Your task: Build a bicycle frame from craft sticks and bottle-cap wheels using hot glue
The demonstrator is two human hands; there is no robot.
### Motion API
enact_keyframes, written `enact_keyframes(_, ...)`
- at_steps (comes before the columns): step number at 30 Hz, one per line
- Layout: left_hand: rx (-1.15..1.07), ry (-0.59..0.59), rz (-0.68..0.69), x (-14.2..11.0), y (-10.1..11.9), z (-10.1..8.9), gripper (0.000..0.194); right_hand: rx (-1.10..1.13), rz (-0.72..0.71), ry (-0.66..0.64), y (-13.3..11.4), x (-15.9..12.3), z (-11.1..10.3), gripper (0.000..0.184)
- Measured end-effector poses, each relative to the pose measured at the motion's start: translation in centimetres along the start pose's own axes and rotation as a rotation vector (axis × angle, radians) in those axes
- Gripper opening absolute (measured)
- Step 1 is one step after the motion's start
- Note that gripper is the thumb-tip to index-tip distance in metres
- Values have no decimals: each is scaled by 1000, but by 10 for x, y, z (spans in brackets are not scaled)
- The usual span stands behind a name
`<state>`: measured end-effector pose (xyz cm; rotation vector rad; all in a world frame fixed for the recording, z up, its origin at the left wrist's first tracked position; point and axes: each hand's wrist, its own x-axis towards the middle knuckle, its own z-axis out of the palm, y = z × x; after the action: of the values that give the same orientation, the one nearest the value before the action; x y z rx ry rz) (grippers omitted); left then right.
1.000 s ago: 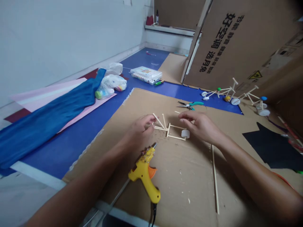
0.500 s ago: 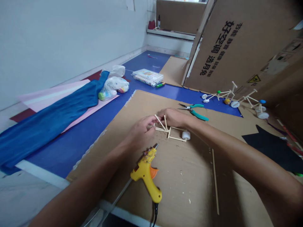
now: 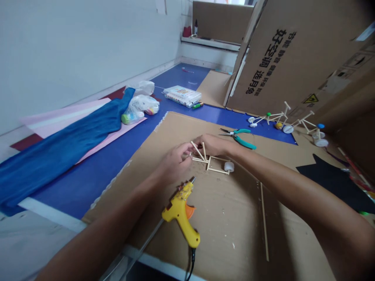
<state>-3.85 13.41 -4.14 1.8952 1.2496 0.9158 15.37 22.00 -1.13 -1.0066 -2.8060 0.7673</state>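
Observation:
A small frame of thin wooden sticks lies on the cardboard sheet, with a white wheel at its right end. Two of its sticks slant upward near my fingers. My left hand is closed, its fingertips pinched at the left end of the frame. On the far side of the slanted sticks, my right hand is closed too, its fingertips mostly hidden behind them. Just in front of the frame rests a yellow glue gun, nozzle pointing toward it. Pliers with teal handles lie open beyond my right forearm.
Two finished-looking stick tricycles stand at the right beside a large cardboard box. A loose stick and black paper lie on the right. Plastic bags, a blue cloth and a clear pack are at the left and back.
The view has shifted very slightly, so things on the right appear a little further left. Both hands stay at the stick frame, with hardly any visible movement.

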Motion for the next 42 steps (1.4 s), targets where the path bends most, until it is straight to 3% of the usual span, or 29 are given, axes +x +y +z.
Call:
enact_keyframes(10, 6, -4, -1, -1, -1, 0, 35, -10, -2, 51, 5, 0, 9, 19)
enact_keyframes(21, -21, -26, 10, 0, -2, 0, 39, 3, -129, 24, 14, 2, 11, 13)
enact_keyframes(29, -42, -27, 5, 0, -2, -1, 38, 77, -63, 40, 16, -3, 8, 12)
enact_keyframes(42, -34, -36, 11, -1, -1, -2, 39, 137, -81, -3, 14, -2, 8, 18)
